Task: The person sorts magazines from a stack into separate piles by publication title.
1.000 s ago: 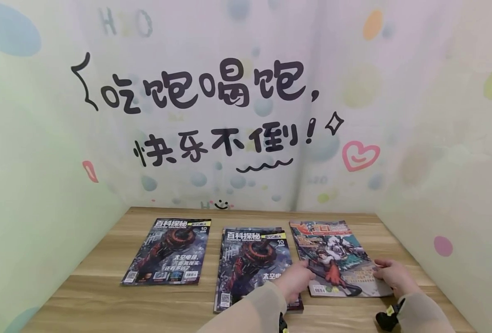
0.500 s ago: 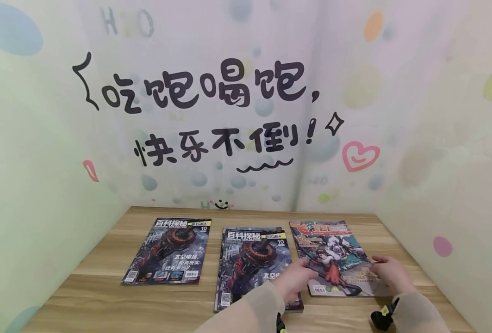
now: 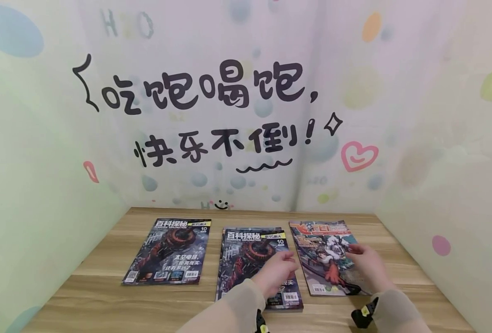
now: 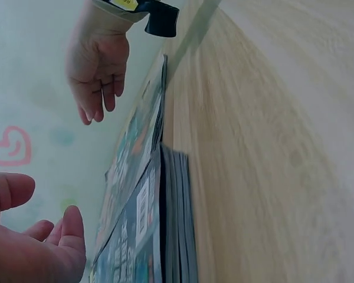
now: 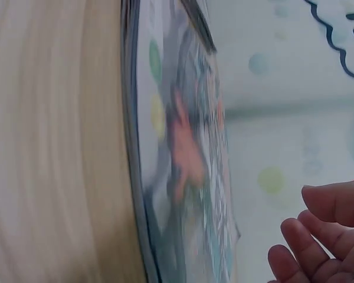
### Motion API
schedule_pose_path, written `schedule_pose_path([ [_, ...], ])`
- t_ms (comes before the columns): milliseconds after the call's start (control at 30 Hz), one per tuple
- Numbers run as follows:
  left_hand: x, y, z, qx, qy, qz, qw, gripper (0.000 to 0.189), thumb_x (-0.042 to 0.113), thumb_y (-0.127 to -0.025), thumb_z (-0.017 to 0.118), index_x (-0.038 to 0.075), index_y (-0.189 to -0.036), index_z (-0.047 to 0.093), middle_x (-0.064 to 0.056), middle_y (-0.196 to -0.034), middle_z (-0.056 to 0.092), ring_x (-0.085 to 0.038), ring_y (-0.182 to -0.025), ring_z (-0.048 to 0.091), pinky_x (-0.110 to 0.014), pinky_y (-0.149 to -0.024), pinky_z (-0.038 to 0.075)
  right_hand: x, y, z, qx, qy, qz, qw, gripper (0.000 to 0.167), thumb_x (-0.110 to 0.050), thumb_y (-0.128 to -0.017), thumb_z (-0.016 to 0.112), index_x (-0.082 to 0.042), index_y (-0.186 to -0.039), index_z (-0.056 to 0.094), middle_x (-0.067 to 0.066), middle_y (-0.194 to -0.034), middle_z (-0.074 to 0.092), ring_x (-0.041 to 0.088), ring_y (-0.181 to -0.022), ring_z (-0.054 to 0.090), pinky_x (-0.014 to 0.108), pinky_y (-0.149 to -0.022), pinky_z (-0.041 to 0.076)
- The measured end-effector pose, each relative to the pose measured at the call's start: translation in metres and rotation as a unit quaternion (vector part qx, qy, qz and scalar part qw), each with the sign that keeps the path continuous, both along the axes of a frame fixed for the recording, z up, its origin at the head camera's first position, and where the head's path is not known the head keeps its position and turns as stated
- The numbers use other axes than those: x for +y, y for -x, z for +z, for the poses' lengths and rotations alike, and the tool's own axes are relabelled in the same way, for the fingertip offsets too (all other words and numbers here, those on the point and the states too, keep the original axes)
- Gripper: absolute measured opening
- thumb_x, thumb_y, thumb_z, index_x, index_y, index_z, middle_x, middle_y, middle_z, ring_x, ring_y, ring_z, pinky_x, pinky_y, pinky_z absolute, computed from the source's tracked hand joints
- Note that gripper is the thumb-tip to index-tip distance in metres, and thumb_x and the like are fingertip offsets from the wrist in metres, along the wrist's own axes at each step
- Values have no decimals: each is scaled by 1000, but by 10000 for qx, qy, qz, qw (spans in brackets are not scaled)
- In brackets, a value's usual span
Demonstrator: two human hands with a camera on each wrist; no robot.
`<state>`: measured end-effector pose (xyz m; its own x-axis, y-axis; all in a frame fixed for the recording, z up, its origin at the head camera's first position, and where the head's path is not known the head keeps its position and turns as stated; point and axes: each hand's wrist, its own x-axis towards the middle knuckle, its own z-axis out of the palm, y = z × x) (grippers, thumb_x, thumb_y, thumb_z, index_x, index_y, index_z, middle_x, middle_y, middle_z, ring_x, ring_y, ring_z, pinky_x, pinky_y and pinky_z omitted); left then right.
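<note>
Hovers with the left hand (image 3: 276, 274) above the middle magazine stack (image 3: 246, 259), with fingers loosely bent, gripping nothing. Hovers with the right hand (image 3: 369, 267) above the red-figure magazine (image 3: 328, 261), with fingers relaxed and likewise gripping nothing. Has the stack midway across the desk (image 3: 104, 307), the red-figure magazine toward the right edge, and another magazine (image 3: 168, 252) near the far left corner.

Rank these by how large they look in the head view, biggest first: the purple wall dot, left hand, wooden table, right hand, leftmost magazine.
1. Wooden table
2. Leftmost magazine
3. Left hand and right hand: too alike to rank
4. Purple wall dot
</note>
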<state>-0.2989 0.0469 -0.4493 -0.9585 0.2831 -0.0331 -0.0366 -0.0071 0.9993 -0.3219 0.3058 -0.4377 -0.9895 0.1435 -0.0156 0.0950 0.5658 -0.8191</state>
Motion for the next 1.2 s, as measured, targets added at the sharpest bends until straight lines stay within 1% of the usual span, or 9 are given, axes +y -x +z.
schedule_pose_path([
  [200, -26, -1, 3, 77, 162, 81, 9998, 52, 10, -91, 57, -7, -138, 42, -18, -122, 56, -22, -100, 57, -40, -85, 49, -35, 1, -3, -41, 171, 66, 9998, 50, -17, -94, 58, 7, -137, 44, 28, -124, 53, 37, -111, 52, 52, -91, 45],
  [333, -40, -1, 3, 110, 241, 229, 9994, 52, 12, -92, 58, -6, -138, 42, -18, -124, 55, -24, -104, 55, -43, -89, 47, -55, 2, -6, -206, 608, -34, 9979, 49, -14, -94, 58, 3, -138, 45, 24, -121, 54, 34, -81, 59, 44, -68, 52],
  [433, -49, 0, 3, 192, 259, 317, 9990, 51, 12, -92, 58, -6, -138, 42, -20, -125, 55, -27, -108, 55, -46, -93, 46, -68, 1, -9, -306, 791, -77, 9964, 48, -15, -93, 59, 0, -137, 46, 21, -120, 55, 31, -75, 57, 40, -59, 51],
  [567, -61, 1, 4, 245, 298, 402, 9984, 50, 11, -94, 56, -7, -138, 41, -20, -124, 55, -30, -108, 55, -48, -91, 46, -84, 0, -14, -185, 757, 35, 9970, 47, -15, -93, 60, 1, -136, 48, 19, -118, 56, 29, -99, 53, 40, -75, 50],
  [667, -71, 2, 4, 245, 282, 482, 9981, 51, 11, -94, 56, -7, -139, 40, -21, -125, 55, -33, -108, 55, -48, -89, 46, -94, -2, -16, -56, 757, 111, 9971, 46, -12, -92, 60, 3, -134, 49, 19, -115, 57, 30, -103, 54, 44, -84, 48],
  [800, -85, 4, 1, 317, 295, 652, 9969, 52, 12, -94, 56, -8, -139, 39, -23, -127, 54, -33, -108, 54, -47, -89, 47, -104, -3, -21, 21, 708, 84, 9975, 45, -12, -91, 62, 6, -131, 52, 17, -109, 60, 27, -96, 56, 40, -78, 50],
  [1000, -106, 3, -3, 386, 241, 992, 9940, 51, 10, -94, 54, -12, -137, 39, -25, -122, 56, -29, -98, 56, -42, -82, 49, -114, -5, -27, 93, 704, 70, 9975, 43, -10, -87, 65, 8, -126, 56, 15, -101, 64, 22, -86, 59, 34, -70, 51],
  [1067, -112, 1, -4, 425, 300, 1112, 9924, 51, 10, -94, 53, -13, -137, 39, -26, -123, 54, -29, -100, 56, -43, -85, 49, -118, -6, -27, 38, 781, 48, 9969, 43, -9, -87, 65, 8, -126, 56, 15, -101, 63, 22, -86, 58, 33, -70, 51],
  [1200, -120, -5, -6, 426, 482, 1358, 9887, 51, 12, -94, 53, -12, -137, 40, -30, -129, 50, -35, -112, 53, -50, -96, 43, -124, -10, -27, 7, 896, 52, 9960, 45, -7, -87, 64, 9, -127, 54, 17, -104, 62, 23, -87, 56, 32, -70, 50],
])
